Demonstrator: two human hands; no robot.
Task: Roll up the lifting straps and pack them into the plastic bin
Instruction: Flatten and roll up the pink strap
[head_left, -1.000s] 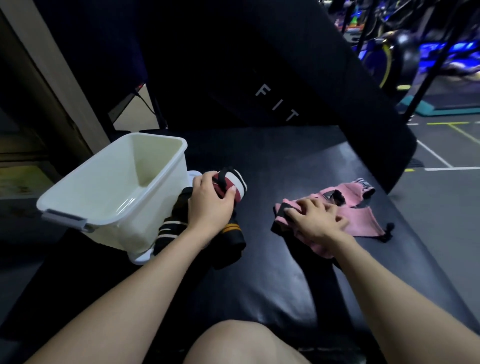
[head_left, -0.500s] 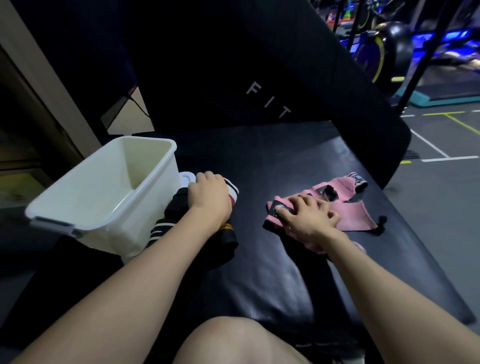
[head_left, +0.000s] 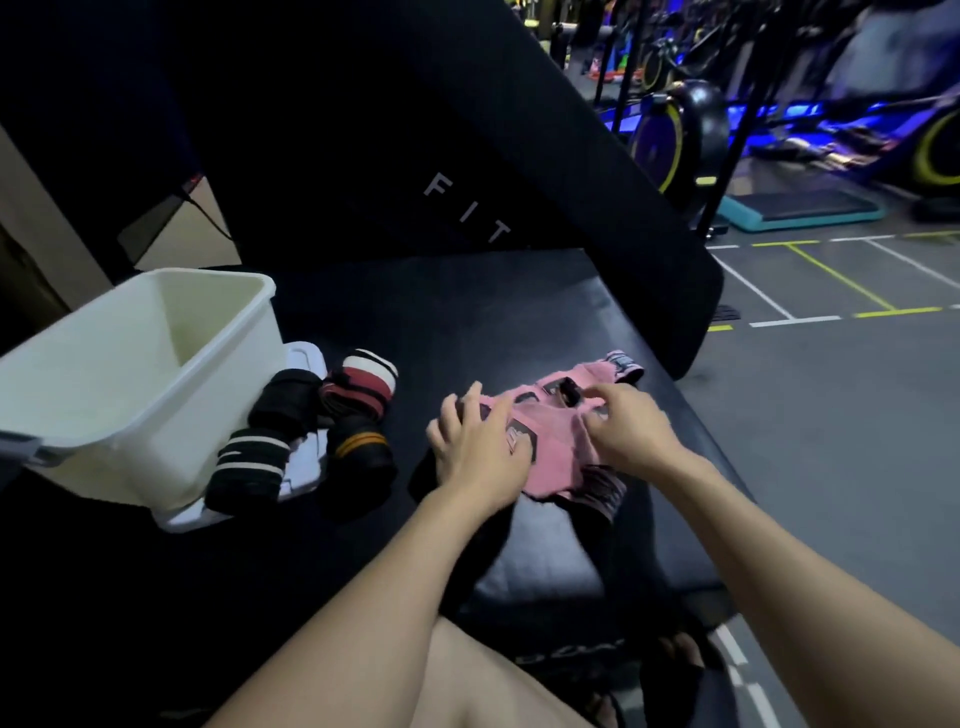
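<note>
Black gym bench (head_left: 519, 322): both hands now on the pink lifting straps (head_left: 553, 441)
The left hand (head_left: 475, 447) has left the rolled wraps (head_left: 332, 421) beside the white bin (head_left: 130, 374); its fingers spread flat, while the right hand (head_left: 631, 421) pinches pink fabric

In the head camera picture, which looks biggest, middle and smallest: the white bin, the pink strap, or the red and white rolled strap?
Largest to smallest, as they look:
1. white bin, part cut off at the left edge
2. pink strap, partly under both hands
3. red and white rolled strap

All lie about equally far away.
</note>
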